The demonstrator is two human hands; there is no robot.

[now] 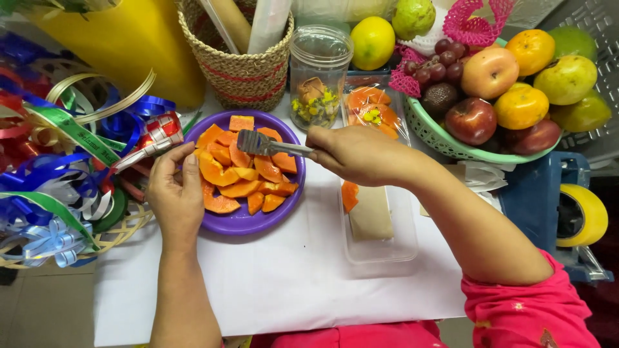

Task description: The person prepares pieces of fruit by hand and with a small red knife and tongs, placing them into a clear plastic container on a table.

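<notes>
A purple plate (240, 222) on white paper holds several orange papaya pieces (238, 174). My right hand (354, 153) grips a metal fork (258, 143), its tines resting over the papaya near the plate's far side. My left hand (174, 193) rests against the plate's left rim, fingers curled beside the fruit, holding nothing.
A clear plastic tray (380, 248) with a papaya piece lies right of the plate. Behind stand a clear jar (319, 67), a woven basket (238, 74) and a green bowl of mixed fruit (445, 142). Coloured ribbons (58, 154) pile at the left; a yellow tape roll (583, 216) sits right.
</notes>
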